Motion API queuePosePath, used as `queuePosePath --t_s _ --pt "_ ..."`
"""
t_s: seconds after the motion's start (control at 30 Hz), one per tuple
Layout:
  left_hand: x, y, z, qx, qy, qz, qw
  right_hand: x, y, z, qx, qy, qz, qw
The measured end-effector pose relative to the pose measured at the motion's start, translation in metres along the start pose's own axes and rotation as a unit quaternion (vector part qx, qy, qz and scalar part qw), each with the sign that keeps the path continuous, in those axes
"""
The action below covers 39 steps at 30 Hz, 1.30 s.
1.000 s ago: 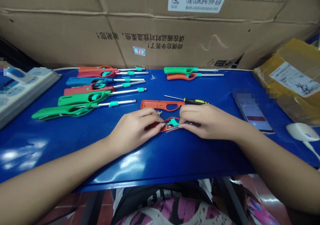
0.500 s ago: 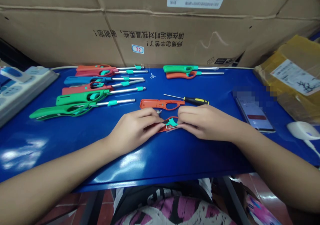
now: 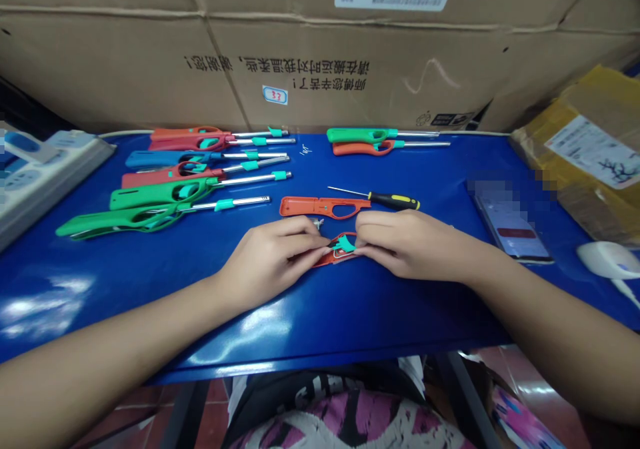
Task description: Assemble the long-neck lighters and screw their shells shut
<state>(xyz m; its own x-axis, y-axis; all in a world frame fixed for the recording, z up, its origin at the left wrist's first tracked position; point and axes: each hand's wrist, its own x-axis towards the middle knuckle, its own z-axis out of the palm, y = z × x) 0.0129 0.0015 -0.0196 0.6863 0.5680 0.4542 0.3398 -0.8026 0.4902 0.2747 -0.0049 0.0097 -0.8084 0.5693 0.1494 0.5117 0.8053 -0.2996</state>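
Observation:
Between my two hands lies an orange half of a gas lighter casing (image 3: 326, 260), with a green trigger (image 3: 345, 243) and thin wire showing inside it. My left hand (image 3: 280, 249) pinches the left part of this lighter half, its fingers covering much of it. The fingertips of my right hand (image 3: 395, 242) are closed on its right end, beside the trigger. Just beyond my hands rests the matching orange casing half (image 3: 313, 206), inner side up. A screwdriver (image 3: 395, 200) with a black and yellow handle touches or lies close to that half's right end.
Several long-necked lighters (image 3: 165, 192) lie at the left, and two more (image 3: 363, 148) at the back. A cardboard box (image 3: 300, 42) walls off the far side. On the right are a phone (image 3: 515, 226), a white device (image 3: 607, 260) and a taped parcel (image 3: 580, 162); a power strip (image 3: 45, 176) stands left.
The camera view has shifted very slightly. Both hands keep the same grip on the orange lighter half, with hardly any visible movement.

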Motion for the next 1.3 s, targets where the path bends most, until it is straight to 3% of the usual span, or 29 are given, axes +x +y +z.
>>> queuePosePath --t_s 0.17,0.37,1.3 --pt "-0.0004 -0.0001 0.0012 -0.003 0.012 -0.012 1.000 0.0005 0.0007 0.0003 0.012 0.000 -0.017 1.000" --pt "-0.0005 -0.0017 0.0020 0.001 0.012 -0.009 1.000 -0.0013 0.0009 -0.0020 0.034 -0.010 0.011 0.999" --pt "-0.0001 0.0049 -0.0020 0.019 -0.075 -0.010 0.997 -0.0022 0.0017 -0.0068 0.035 -0.029 0.021 0.999"
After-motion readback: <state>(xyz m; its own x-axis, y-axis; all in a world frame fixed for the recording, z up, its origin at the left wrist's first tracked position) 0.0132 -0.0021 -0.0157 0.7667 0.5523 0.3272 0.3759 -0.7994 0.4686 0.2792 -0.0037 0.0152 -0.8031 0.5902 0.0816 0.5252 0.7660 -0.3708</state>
